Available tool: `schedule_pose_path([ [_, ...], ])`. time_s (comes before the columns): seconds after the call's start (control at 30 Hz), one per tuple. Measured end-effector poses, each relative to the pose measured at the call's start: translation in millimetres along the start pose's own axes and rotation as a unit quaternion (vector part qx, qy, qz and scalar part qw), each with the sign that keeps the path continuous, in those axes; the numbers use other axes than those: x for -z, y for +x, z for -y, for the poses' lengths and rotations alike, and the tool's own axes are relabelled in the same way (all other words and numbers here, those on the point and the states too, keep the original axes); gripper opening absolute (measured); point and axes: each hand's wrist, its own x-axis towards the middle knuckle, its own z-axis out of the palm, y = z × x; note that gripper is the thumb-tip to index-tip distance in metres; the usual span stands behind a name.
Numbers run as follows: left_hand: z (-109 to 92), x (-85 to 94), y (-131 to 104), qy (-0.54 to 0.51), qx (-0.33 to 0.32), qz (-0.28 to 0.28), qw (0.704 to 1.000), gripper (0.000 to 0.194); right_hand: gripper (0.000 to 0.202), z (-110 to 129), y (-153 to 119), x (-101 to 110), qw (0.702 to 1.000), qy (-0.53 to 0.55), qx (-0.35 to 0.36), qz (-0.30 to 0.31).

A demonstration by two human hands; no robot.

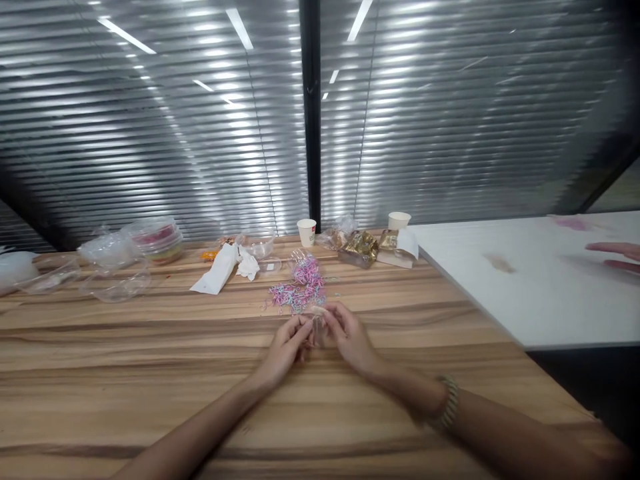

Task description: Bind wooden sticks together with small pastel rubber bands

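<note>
My left hand [286,345] and my right hand [353,339] meet over the wooden table [200,373]. Between their fingertips is a small clear piece [318,331], perhaps a plastic bag, pinched from both sides. Its exact kind is too blurred to tell. Just beyond my fingers lies a loose pile of small pink, purple and pale blue pieces [299,291], spread in front of a clear plastic container or bag [301,256]. A braided band [449,403] circles my right wrist.
White paper [217,270], a paper cup [307,233], gold wrappers [361,248] and another cup [399,220] stand along the back. Clear plastic containers [153,239] sit back left. At right, another person's hand [617,252] is over a white table [555,300].
</note>
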Motion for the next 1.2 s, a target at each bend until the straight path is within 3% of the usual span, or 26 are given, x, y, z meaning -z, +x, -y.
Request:
schedule_pose_path([
  [0.07,-1,2.9,1,-0.059,0.043,0.019,0.997,0.032,0.047,-2,-2,0,0.996,-0.052,0.074,-0.012],
  [0.13,-4,6.2,0,-0.093,0.077,0.028,0.992,0.032,0.039,-8,-3,2,0.970,-0.126,0.204,-0.024],
  [0.23,-6,10.5,-3,-0.130,0.102,0.008,0.986,0.030,0.030,-16,2,8,0.888,-0.237,0.392,-0.038],
  [0.33,0,13.1,-1,-0.152,0.095,-0.006,0.984,0.029,0.025,-21,10,15,0.817,-0.325,0.474,-0.050],
  [0.4,4,14.0,2,-0.131,0.085,-0.013,0.988,0.029,0.024,-21,13,17,0.788,-0.374,0.486,-0.052],
  [0.5,5,13.4,2,-0.017,0.035,-0.062,0.997,0.028,0.029,-21,13,14,0.776,-0.423,0.466,-0.046],
  [0.63,0,7.0,-5,0.187,-0.107,-0.132,0.967,0.028,0.030,-17,8,4,0.809,-0.423,0.402,-0.065],
  [0.7,-1,2.7,-8,0.213,-0.133,-0.143,0.957,0.029,0.028,-13,5,0,0.838,-0.396,0.362,-0.103],
  [0.8,3,-1.9,-5,0.094,-0.050,-0.089,0.990,0.034,0.028,-11,1,-2,0.872,-0.338,0.312,-0.170],
  [0.9,6,-0.8,1,-0.074,0.056,-0.026,0.995,0.038,0.031,-12,2,1,0.883,-0.300,0.317,-0.173],
  [0.97,5,4.3,3,-0.120,0.082,0.000,0.989,0.038,0.031,-13,5,5,0.865,-0.300,0.380,-0.132],
  [1.07,4,16.4,4,-0.100,0.094,0.050,0.989,0.038,0.026,-16,10,14,0.802,-0.332,0.493,-0.053],
  [1.2,6,28.4,5,0.007,0.076,0.043,0.996,0.045,0.022,-17,13,18,0.758,-0.393,0.520,-0.019],
])
